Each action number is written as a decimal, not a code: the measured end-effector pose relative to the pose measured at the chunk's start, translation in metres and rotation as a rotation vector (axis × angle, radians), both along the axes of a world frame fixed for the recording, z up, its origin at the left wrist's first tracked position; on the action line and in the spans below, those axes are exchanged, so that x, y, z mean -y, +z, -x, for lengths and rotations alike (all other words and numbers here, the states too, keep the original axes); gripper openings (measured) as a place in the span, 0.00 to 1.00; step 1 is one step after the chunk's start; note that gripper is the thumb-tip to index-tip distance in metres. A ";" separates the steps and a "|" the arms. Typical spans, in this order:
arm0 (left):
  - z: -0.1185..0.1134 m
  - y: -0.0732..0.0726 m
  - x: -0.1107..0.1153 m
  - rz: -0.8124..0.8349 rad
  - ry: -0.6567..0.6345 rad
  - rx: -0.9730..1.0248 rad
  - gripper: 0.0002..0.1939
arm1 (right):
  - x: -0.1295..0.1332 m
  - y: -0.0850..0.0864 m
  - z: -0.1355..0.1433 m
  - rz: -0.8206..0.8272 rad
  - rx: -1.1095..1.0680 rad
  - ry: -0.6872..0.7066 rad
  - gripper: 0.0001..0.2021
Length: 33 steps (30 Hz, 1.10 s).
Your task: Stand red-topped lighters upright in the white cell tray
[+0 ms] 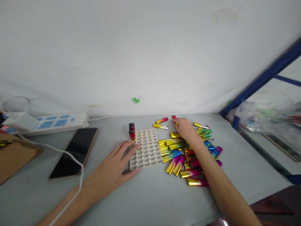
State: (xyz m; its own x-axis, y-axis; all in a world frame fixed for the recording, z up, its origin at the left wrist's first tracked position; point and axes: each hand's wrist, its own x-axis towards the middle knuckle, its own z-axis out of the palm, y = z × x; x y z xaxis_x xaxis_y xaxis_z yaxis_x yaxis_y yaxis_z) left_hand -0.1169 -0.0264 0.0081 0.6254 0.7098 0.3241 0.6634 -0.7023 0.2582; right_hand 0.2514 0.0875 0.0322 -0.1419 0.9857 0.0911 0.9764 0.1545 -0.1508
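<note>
A pale tray (152, 145) with rows of small round-edged pockets lies on the table. Several dark-topped red lighters (132, 133) stand upright in a row at its far left corner. My left hand (117, 163) holds the tray's left side, with the index finger over the pockets and the thumb at the near edge. At the far side of the lighter pile, my right hand (184, 128) has its fingertips closed around a red lighter (174, 117), mostly hidden by the fingers. Shiny multicoloured lighters (172, 157) are heaped under and beside my right forearm.
Two loose lighters (161, 126) lie near the wall. To the left are a black phone (75, 150), a white power strip (61, 122), cardboard (16, 153) and a white cable (63, 151) crossing over my left forearm. A blue metal frame (263, 75) bounds the right side.
</note>
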 end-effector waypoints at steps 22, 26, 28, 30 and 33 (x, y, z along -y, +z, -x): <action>-0.002 0.000 0.002 0.016 0.002 -0.005 0.36 | 0.059 0.059 0.059 0.280 -1.287 0.198 0.22; -0.004 0.005 0.003 0.041 0.005 -0.003 0.36 | 0.072 0.061 0.094 0.308 -1.422 0.154 0.27; -0.005 0.007 0.004 0.047 0.004 0.001 0.36 | 0.077 0.054 0.108 0.249 -1.440 0.089 0.30; -0.005 0.008 0.005 0.051 0.004 0.003 0.36 | 0.081 0.045 0.118 0.248 -1.471 0.036 0.33; -0.005 0.009 0.004 0.060 0.006 0.006 0.35 | 0.085 0.033 0.127 0.369 -1.530 -0.002 0.36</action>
State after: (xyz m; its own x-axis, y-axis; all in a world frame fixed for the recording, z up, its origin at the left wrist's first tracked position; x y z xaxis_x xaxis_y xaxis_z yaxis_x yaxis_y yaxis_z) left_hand -0.1118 -0.0307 0.0170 0.6188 0.7321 0.2848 0.6660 -0.6812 0.3040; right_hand 0.1246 0.0028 0.0655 -0.1427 0.9852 -0.0950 -0.1310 -0.1139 -0.9848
